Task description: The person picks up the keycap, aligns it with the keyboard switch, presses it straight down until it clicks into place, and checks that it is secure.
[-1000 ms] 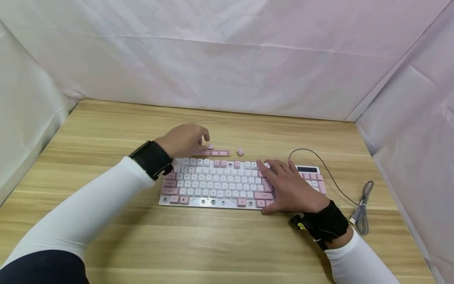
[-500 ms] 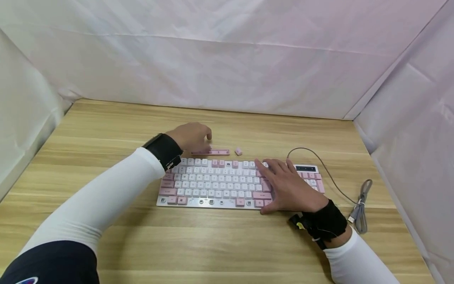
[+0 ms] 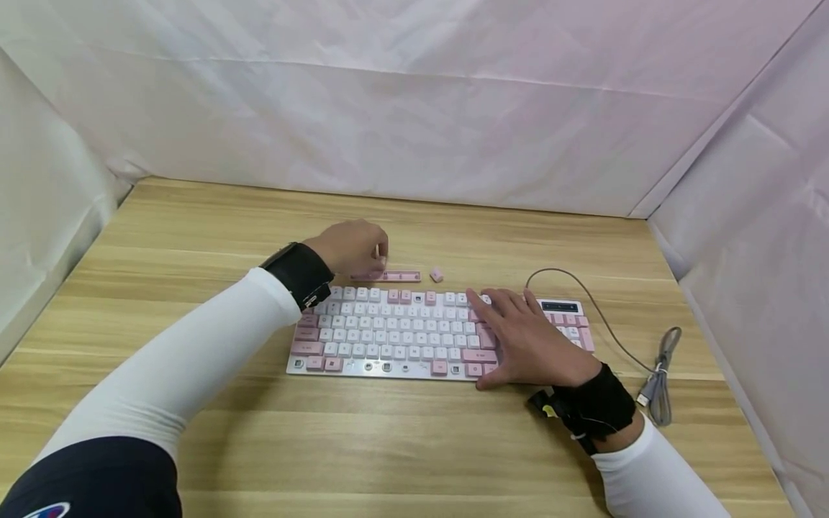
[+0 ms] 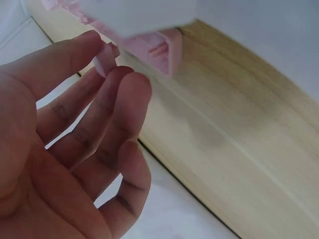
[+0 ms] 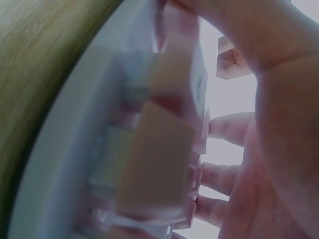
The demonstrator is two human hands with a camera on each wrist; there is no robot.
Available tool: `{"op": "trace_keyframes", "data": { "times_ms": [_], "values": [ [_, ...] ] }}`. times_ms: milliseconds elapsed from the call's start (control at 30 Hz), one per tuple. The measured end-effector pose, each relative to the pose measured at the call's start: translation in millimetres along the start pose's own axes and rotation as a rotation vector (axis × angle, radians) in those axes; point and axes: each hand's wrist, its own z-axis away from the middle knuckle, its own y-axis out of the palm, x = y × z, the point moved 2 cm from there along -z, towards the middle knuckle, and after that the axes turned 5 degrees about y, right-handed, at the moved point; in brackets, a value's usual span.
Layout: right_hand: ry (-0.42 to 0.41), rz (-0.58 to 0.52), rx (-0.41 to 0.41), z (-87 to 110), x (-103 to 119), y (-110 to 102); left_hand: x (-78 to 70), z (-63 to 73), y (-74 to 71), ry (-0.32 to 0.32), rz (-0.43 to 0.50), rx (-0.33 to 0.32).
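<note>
A white keyboard with white and pink keys [image 3: 398, 334] lies on the table. Behind it my left hand [image 3: 350, 246] pinches a small pink keycap [image 4: 104, 60] between thumb and fingertips. Just below that hand lies a long pink spacebar keycap [image 3: 403, 276], its hollow underside showing. Spread across the keyboard's right part, my right hand [image 3: 532, 345] rests with the thumb at the front edge and the fingers toward the back. The right wrist view shows its fingers touching the keys. Bare switches [image 3: 386, 367] show in the bottom row, and one in the top row.
Another small pink keycap [image 3: 437, 275] lies behind the keyboard, right of the spacebar keycap. A grey cable [image 3: 659, 388] runs from the keyboard's back to a tied bundle with a USB plug at the right. White cloth [image 3: 388, 101] hangs around the wooden table [image 3: 401, 446].
My left hand has shifted slightly right and taken up the small pink keycap that stood behind the spacebar keycap. The right hand has stayed on the keyboard.
</note>
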Motion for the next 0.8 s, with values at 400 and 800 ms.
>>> {"op": "trace_keyframes", "data": {
  "times_ms": [400, 800],
  "values": [
    [0.002, -0.002, 0.004, 0.9, 0, -2, -21.9, 12.5, -3.4, 0.136, -0.141, -0.086],
    [0.013, -0.004, 0.023, 0.5, -2, -3, -61.0, 30.7, -1.8, 0.257, -0.133, -0.155]
  ]
}}
